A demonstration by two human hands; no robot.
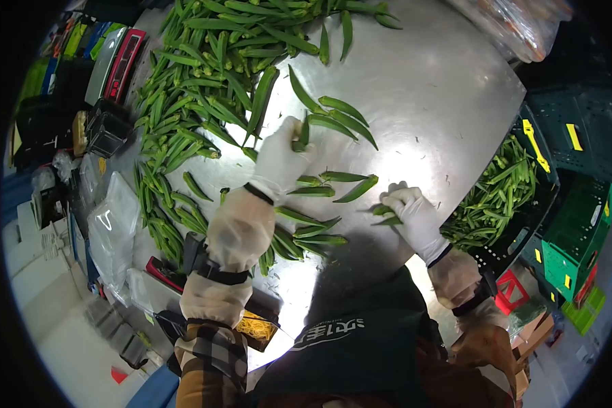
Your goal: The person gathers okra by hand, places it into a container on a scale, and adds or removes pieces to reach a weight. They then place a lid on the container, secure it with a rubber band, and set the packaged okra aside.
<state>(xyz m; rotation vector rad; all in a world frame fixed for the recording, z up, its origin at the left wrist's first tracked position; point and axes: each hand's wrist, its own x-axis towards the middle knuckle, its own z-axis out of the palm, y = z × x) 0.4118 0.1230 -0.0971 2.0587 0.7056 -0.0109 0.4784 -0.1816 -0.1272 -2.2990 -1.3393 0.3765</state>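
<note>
The left hand [281, 158], in a white glove with a translucent plastic sleeve cover over the forearm, was closed in a pinch around an okra pod [302, 133] that stood up from between its fingertips, out over the middle of the worktop [428, 88]. The right hand [415, 216], gloved the same way, lay knuckles up near the worktop's right edge, its fingers curled down over two short okra pods [386, 216] that poked out at its left side. Between and just below the two hands, loose pods [333, 183] lay scattered singly on the bare metal, slim, tapered and ridged, green with darker stalk ends. The worktop was brushed steel, shiny with a bright glare near the person's body. Beyond the left hand, a large heap of okra [204, 61] covered the far left part of the surface and trailed down its left edge. To the right of the right hand, below the worktop's edge, a dark plastic crate [523, 224] with a perforated wall held more okra piled lengthwise. Green lattice crates [578, 238] stood beside it. Near the front left corner a small black tray [258, 330] held yellow rubber bands, and clear plastic bags [112, 228] lay along the left side
</note>
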